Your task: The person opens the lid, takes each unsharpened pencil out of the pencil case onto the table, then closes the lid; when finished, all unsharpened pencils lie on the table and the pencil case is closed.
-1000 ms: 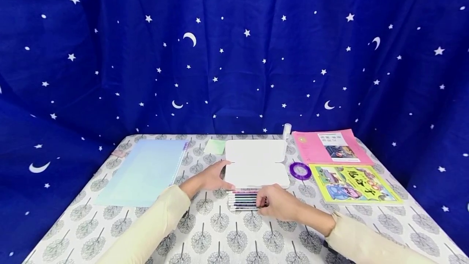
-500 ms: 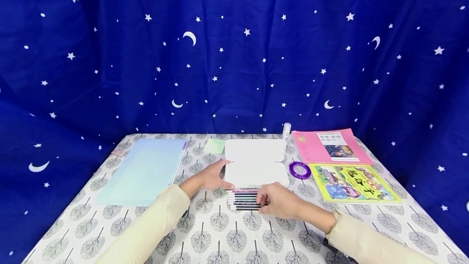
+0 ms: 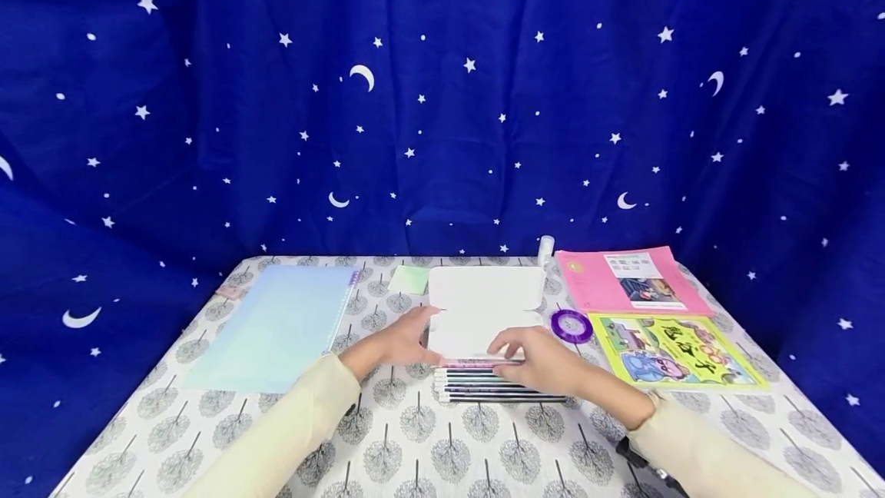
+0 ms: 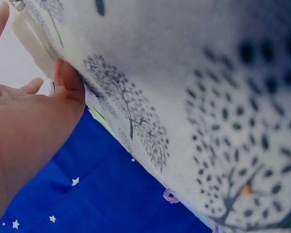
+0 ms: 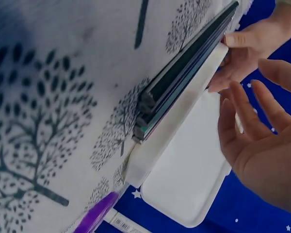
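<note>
An open white pencil case (image 3: 462,333) lies flat, its lid (image 3: 487,287) folded back. My left hand (image 3: 399,340) holds the case's left end, thumb at the front corner and fingers farther back along the side. In the right wrist view that thumb rests at the end of the tray wall (image 5: 177,119). Several dark pencils (image 3: 484,397) lie side by side along the front of the case, white ends to the left. My right hand (image 3: 549,363) hovers over the tray's front right edge, fingers loosely bent and apart. Nothing shows between them in the right wrist view (image 5: 266,145).
Right of the case is a purple ring-shaped roll (image 3: 571,327). A yellow picture book (image 3: 681,352) and a pink booklet (image 3: 588,283) lie beyond it. A pale blue notebook (image 3: 276,329), green sticky notes (image 3: 409,280) and a small white bottle (image 3: 545,250) are also on the patterned cloth.
My right hand has left the pencils' right ends and moved up and rightward to the case's front edge, baring the pencils' full length. My left hand keeps its place on the case.
</note>
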Tool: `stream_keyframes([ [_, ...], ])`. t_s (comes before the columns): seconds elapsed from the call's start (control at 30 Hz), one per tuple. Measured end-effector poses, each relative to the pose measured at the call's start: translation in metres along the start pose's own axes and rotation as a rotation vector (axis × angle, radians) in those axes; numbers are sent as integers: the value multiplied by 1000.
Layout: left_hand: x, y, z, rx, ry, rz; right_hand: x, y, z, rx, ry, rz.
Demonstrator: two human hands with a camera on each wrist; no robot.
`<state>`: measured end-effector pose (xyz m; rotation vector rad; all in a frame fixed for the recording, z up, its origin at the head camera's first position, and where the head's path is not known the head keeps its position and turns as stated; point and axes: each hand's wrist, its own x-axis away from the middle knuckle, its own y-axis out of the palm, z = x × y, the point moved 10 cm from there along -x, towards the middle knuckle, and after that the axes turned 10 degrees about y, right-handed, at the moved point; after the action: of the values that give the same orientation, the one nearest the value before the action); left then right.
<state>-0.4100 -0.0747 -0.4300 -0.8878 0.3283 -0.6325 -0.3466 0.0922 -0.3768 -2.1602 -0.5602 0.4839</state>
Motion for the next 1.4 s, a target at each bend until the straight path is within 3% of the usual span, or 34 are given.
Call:
stream_keyframes([
  [0.23,3,-22,12,-135,10,8,-1,-25,-4,-27,-48,171],
  [0.47,2,-49,37,-203,56,122,5,-51,5,-26,-10,305],
  [0.57,1,-58,37,-176,41,191,2,-54,13,-20,20,294],
  [0.7,-2,-69,33,-56,44,307,-3,-56,27,-8,61,291],
  [0.8,-6,-73,32,31,56,356,-6,-62,37,-5,80,325],
  [1.2,-19,-63,22,119,2,317,-16,-81,66,-36,153,424],
  [1.4,-21,-62,16,130,4,335,-20,-84,75,-36,176,441],
])
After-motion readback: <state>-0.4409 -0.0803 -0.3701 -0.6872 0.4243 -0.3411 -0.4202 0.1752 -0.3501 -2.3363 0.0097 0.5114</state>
